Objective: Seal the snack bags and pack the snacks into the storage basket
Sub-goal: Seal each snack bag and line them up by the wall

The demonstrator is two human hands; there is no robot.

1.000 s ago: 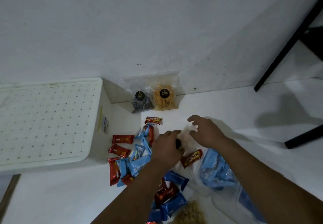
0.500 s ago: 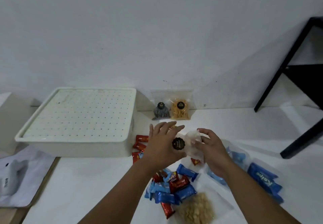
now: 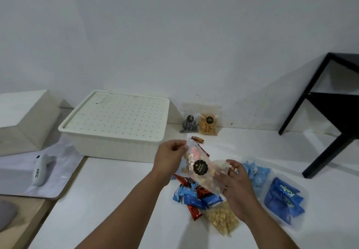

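Note:
Both hands hold a clear snack bag (image 3: 204,168) of small biscuits with a round black label, lifted above the table. My left hand (image 3: 171,158) pinches its upper left corner; my right hand (image 3: 236,182) grips its lower right end. Under the bag lies a pile of blue and red wrapped snacks (image 3: 196,196). A clear bag of pale puffs (image 3: 222,220) rests in front of the pile. The cream storage basket (image 3: 116,138) stands at the left with its perforated lid (image 3: 118,112) on.
Two small labelled bags, one dark (image 3: 188,124) and one orange (image 3: 208,125), lean on the wall. Clear bags of blue packets (image 3: 284,198) lie at the right. A white handheld device (image 3: 39,169) rests on a sheet at the left. A black frame (image 3: 318,124) stands at the right.
The hands have picked the biscuit bag off the table, raised it and stretched it out between them. The view has tilted up and back, showing more of the basket and the left side.

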